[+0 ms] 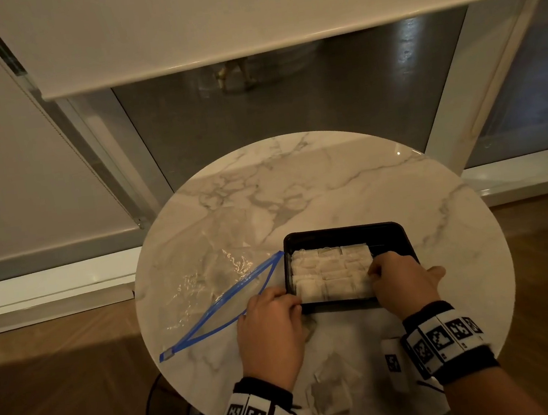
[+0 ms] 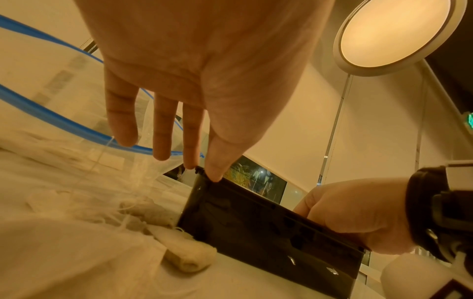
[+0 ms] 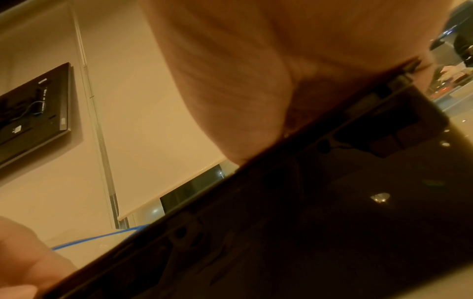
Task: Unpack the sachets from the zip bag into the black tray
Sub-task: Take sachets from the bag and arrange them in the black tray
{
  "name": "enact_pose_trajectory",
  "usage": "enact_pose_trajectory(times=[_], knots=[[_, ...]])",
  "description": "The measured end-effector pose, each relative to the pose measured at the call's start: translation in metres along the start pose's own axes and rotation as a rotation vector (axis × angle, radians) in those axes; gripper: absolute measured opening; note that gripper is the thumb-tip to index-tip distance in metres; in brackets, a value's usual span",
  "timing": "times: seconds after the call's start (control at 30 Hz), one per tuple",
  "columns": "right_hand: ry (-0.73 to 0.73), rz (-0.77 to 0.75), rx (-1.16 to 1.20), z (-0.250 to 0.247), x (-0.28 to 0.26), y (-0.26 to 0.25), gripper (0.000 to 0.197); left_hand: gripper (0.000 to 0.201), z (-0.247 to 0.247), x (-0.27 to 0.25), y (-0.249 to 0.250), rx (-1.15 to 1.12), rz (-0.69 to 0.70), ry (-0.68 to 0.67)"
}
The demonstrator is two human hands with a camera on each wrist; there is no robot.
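Fingers of the left hand [image 1: 269, 325] lie straight against the black tray [image 1: 404, 236]'s near-left corner; right hand [image 1: 399, 281], curled, presses the sachets [image 1: 332, 274] inside. The zip bag [image 1: 213, 283], left of it, looks nearly emptied; loose sachets [image 1: 329, 390] wait nearer.

table [image 1: 331, 179]: glossy marble | tray [image 1: 404, 236]: shiny black plastic | zip bag [image 1: 206, 284]: clear crinkled plastic
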State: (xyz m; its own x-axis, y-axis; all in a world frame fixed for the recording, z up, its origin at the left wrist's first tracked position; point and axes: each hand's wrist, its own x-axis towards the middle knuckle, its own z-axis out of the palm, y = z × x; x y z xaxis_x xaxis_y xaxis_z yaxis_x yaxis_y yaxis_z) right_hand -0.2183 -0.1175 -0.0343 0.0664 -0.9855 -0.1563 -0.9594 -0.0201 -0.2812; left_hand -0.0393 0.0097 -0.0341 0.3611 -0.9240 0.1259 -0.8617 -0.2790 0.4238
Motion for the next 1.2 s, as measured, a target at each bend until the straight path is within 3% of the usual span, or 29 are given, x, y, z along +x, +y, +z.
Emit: enact_pose_trajectory(times=[0.33,0.57,0.73,0.97,1.1,1.2], knots=[[0.027,-0.036,-0.033,-0.004,-0.003,0.0,0.021,0.021,-0.003,0.0,0.002,0.008,-0.006,-0.003],[-0.115,-0.06,-0.032,-0.01,-0.003,-0.002,0.031,0.021,-0.003,0.001,0.002,0.015,-0.001,0.002],[-0.026,-0.082,0.043,-0.014,-0.006,0.0,0.036,0.025,-0.003,0.0,0.005,-0.041,0.002,0.013],[0.194,-0.203,0.225,-0.019,-0.016,0.005,0.022,0.025,-0.021,0.004,-0.005,-0.23,-0.043,0.034],[0.162,-0.364,0.468,-0.03,-0.034,-0.005,0.014,0.017,-0.037,0.006,-0.023,-0.175,-0.081,-0.132],[0.051,-0.455,0.48,-0.03,-0.053,-0.022,0.007,0.023,-0.045,0.004,-0.031,-0.068,-0.107,-0.33]])
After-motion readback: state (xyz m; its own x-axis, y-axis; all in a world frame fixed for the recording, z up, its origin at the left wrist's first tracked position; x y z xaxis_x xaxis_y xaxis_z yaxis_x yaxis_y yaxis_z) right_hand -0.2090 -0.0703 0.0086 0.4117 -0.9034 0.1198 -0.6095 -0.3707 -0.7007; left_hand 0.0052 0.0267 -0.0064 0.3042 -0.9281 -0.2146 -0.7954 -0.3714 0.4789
